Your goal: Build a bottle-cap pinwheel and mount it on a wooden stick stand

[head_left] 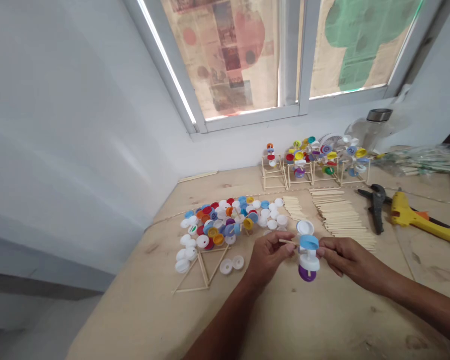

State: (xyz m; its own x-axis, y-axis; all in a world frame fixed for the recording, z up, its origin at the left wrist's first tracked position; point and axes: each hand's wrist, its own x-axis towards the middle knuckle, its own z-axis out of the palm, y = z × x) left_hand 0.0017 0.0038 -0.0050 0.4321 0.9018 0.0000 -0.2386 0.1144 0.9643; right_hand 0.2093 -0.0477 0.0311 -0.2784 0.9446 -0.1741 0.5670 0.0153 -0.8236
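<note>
Between my hands, above the tabletop, is a small wheel made of bottle caps (309, 261), with white, light blue and purple caps. My left hand (272, 252) pinches a thin wooden stick (287, 242) at the wheel's left side. On the other side, the closed fingers of my right hand (347, 257) grip the wheel; what exactly they pinch there is hidden. To the left of my left hand lie a stick frame of triangles (204, 272) and two white caps (232, 264).
A heap of coloured bottle caps (225, 220) covers the table's middle. Wooden sticks (343, 217) lie in rows. Finished-looking cap wheels on stick stands (300, 167) line the wall. Pliers (377, 207), a yellow glue gun (416, 215) and a glass bottle (375, 130) are at the right.
</note>
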